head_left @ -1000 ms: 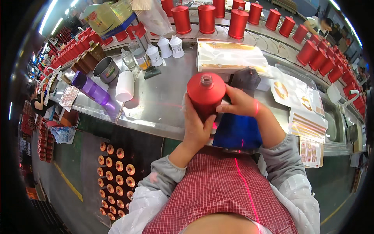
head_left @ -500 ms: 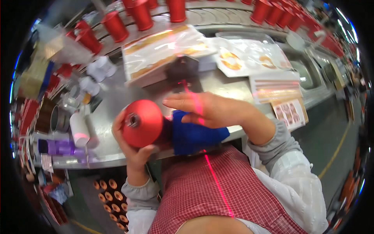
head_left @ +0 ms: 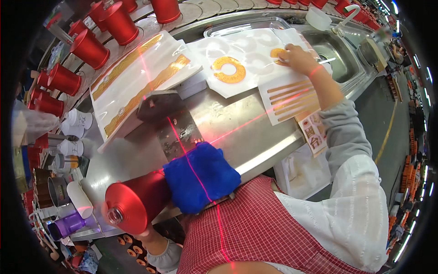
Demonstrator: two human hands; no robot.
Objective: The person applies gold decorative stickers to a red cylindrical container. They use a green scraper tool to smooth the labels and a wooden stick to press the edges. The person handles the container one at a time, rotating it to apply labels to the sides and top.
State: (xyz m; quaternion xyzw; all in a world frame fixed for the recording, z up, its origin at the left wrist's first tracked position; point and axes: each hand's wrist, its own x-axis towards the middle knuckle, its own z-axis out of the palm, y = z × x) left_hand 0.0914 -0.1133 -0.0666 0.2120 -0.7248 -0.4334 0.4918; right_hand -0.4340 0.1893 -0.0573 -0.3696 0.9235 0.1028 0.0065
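Observation:
My left hand (head_left: pixel 147 234) holds a shiny red bottle (head_left: pixel 130 203) from below, its fingers mostly hidden behind it. The bottle lies tilted, its clear-rimmed neck toward the lower left and its far end against a folded blue cloth (head_left: pixel 200 176) at the bench edge. At the far right, the fingers of my right hand (head_left: pixel 299 59) are closed on a gold C-shaped sticker (head_left: pixel 277 55) on a white backing sheet (head_left: pixel 246 41). A second gold C-shaped sticker (head_left: pixel 229 70) sits on that sheet, among pale outlines.
A dark block (head_left: pixel 159 106) stands beside a sheet of wavy gold strips (head_left: pixel 137 77). Striped gold labels (head_left: pixel 289 98) lie near the sink (head_left: pixel 335 52). Several red bottles (head_left: pixel 118 23) line the conveyor behind. White cups (head_left: pixel 77 122) and a purple container (head_left: pixel 68 224) stand left.
My right hand has moved from over the blue cloth to the sticker sheet at the far right. The red bottle in my left hand now shows more of its side. The view has shifted.

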